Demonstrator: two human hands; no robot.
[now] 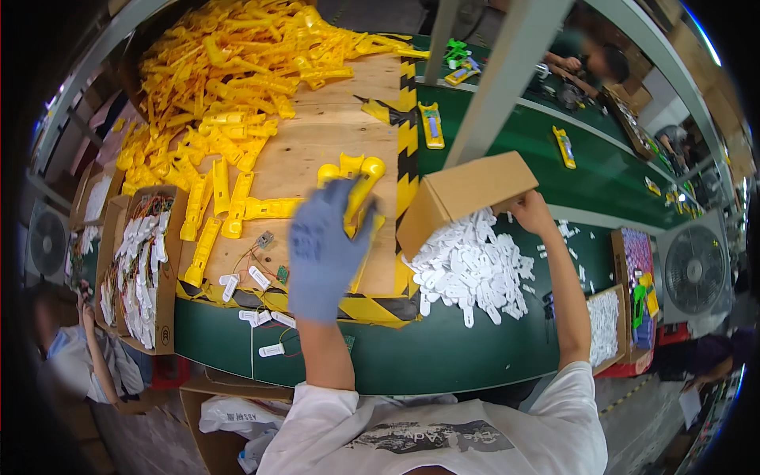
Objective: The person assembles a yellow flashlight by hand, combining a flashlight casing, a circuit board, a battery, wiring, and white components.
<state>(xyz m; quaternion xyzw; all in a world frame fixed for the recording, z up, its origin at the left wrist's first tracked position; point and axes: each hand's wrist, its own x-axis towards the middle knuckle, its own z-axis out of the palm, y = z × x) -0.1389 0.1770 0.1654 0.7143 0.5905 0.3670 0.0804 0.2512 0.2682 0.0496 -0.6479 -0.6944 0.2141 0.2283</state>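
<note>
My left hand [328,241], in a grey-blue glove and slightly blurred, is over the wooden board [321,131]. A yellow plastic shell [364,180] sits between its thumb and fingers, and more yellow shells lie right behind. My bare right hand [529,212] grips the edge of a brown cardboard box [467,190], fingertips partly hidden by it. The box is tipped over a heap of small white plastic pieces [471,265] on the green table [380,360]. Beside my left hand, white parts with thin wires [259,277] lie on the board's near edge.
A big pile of yellow shells [229,63] covers the far left. A carton of wired white parts [142,261] stands left; a box of white pieces [603,328] stands right. A metal post [507,79] rises behind the cardboard box. Yellow units [564,148] lie on the green belt [507,127].
</note>
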